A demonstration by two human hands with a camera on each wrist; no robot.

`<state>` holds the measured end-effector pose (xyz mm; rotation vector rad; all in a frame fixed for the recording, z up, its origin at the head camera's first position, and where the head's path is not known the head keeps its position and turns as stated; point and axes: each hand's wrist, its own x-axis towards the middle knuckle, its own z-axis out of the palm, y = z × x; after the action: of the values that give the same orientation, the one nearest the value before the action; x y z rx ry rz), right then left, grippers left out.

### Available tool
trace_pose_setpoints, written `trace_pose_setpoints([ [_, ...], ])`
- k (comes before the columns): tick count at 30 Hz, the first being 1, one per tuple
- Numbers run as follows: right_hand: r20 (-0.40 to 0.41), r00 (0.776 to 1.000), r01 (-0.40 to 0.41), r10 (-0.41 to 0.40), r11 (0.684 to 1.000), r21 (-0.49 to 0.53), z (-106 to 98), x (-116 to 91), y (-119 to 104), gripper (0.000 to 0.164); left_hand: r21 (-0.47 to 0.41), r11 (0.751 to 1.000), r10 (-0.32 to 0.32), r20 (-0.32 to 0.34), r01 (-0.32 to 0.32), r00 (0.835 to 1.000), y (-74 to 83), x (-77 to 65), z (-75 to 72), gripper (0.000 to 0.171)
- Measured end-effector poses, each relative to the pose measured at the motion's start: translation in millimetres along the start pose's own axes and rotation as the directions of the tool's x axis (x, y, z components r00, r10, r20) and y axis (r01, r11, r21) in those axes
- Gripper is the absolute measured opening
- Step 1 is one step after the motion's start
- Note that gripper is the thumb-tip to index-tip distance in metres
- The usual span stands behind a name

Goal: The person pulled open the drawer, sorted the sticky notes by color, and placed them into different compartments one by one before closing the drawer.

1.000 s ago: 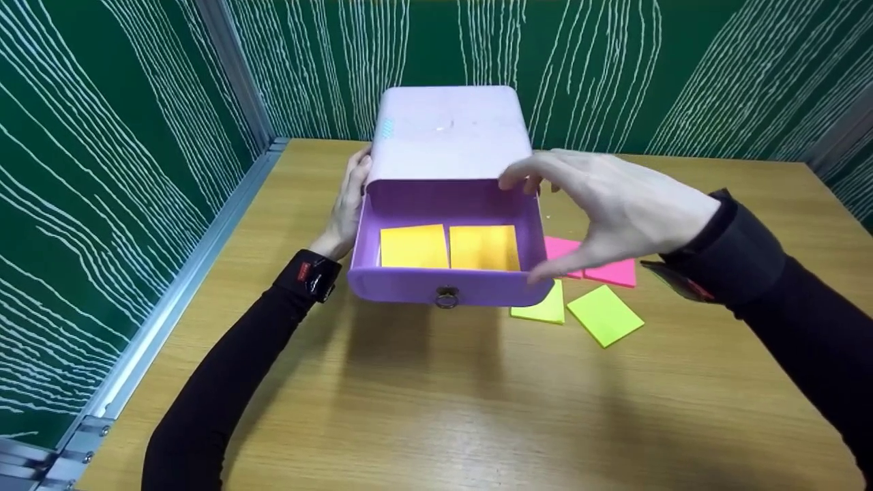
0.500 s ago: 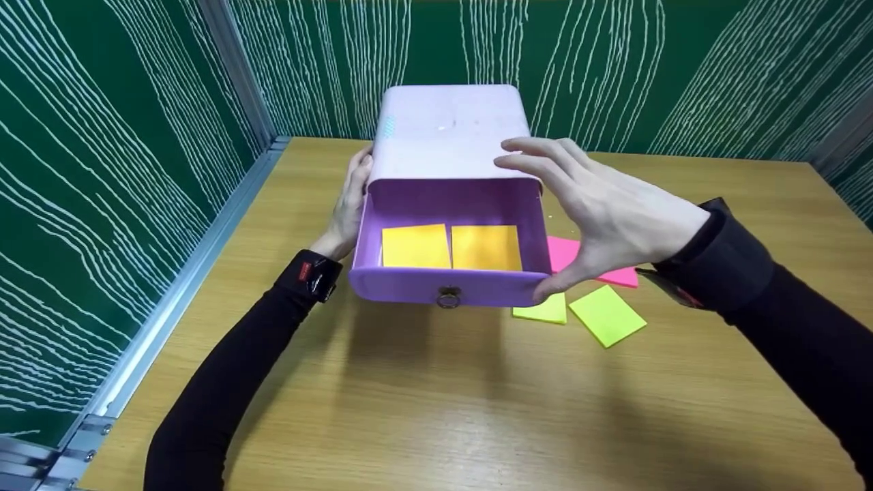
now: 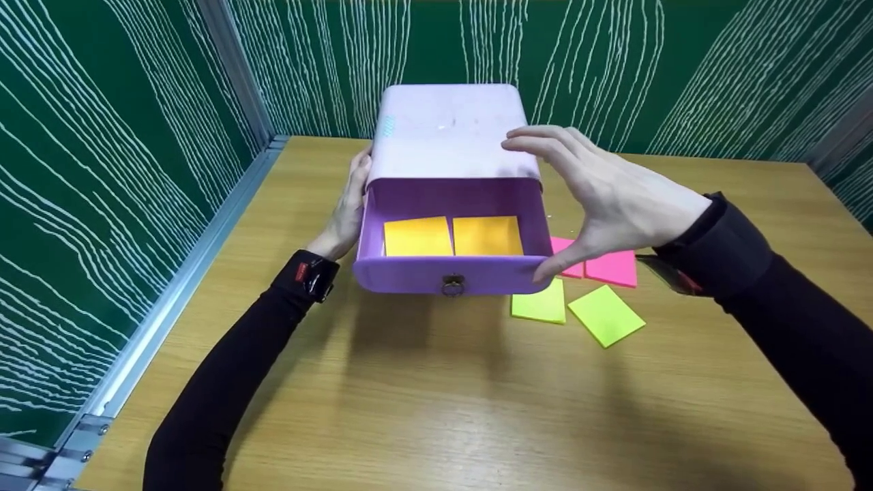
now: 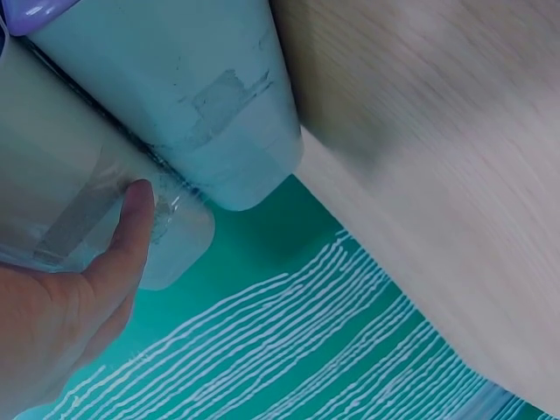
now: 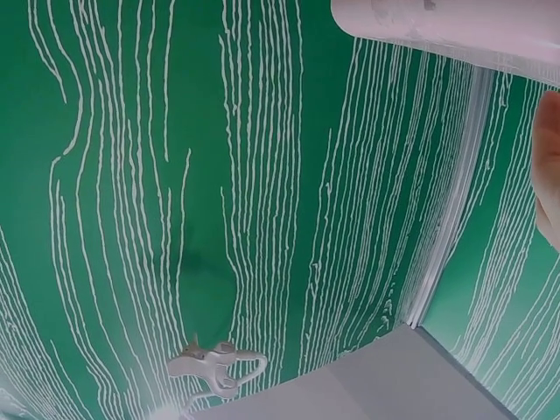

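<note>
We see the left hand (image 3: 346, 213) laid along the left side of the lilac drawer unit (image 3: 450, 129), one finger straight against it; the right hand (image 3: 610, 194) is spread wide, thumb at the right corner of the extended purple drawer (image 3: 402, 276); two orange sticky-note pads (image 3: 417, 236) lie side by side inside; pink pads (image 3: 612, 268) and lime pads (image 3: 607, 316) rest on the table (image 3: 436, 409).
</note>
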<state>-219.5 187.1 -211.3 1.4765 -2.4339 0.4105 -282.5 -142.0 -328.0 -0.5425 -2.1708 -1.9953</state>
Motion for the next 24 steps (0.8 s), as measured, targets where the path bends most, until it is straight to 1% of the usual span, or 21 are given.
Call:
trace_pose_setpoints([
  [4, -0.002, 1.000, -0.010, 0.011, 1.000, 0.018, 1, -1, 1, 0.133, 0.013, 1.000, 0.007, -0.008, -0.007, 1.000, -0.9, 0.4, 0.7, 0.063],
  [11, -0.009, 1.000, -0.015, 0.015, 1.000, 0.025, 1, -2, 2, 0.133, -0.021, 0.999, 0.031, 0.003, -0.031, 1.000, -1.4, -0.2, 0.7, 0.062],
  [16, -0.015, 1.000, -0.010, 0.010, 1.000, 0.027, 2, -2, 4, 0.133, -0.020, 0.999, 0.028, 0.010, -0.028, 1.000, -0.1, -0.6, 1.2, 0.063],
  [18, -0.023, 1.000, -0.008, 0.008, 1.000, 0.024, 2, -1, 5, 0.132, -0.033, 0.999, 0.025, 0.011, -0.024, 1.000, -0.4, -0.3, 1.0, 0.063],
  [22, -0.047, 0.999, 0.004, -0.004, 1.000, -0.002, 5, 1, 11, 0.122, -0.059, 0.998, 0.013, 0.012, -0.013, 1.000, -1.3, 0.5, 0.6, 0.064],
  [24, -0.062, 0.998, 0.004, -0.006, 1.000, -0.021, 6, 2, 15, 0.115, -0.058, 0.998, 0.007, 0.015, -0.006, 1.000, -2.0, 1.2, 0.4, 0.064],
])
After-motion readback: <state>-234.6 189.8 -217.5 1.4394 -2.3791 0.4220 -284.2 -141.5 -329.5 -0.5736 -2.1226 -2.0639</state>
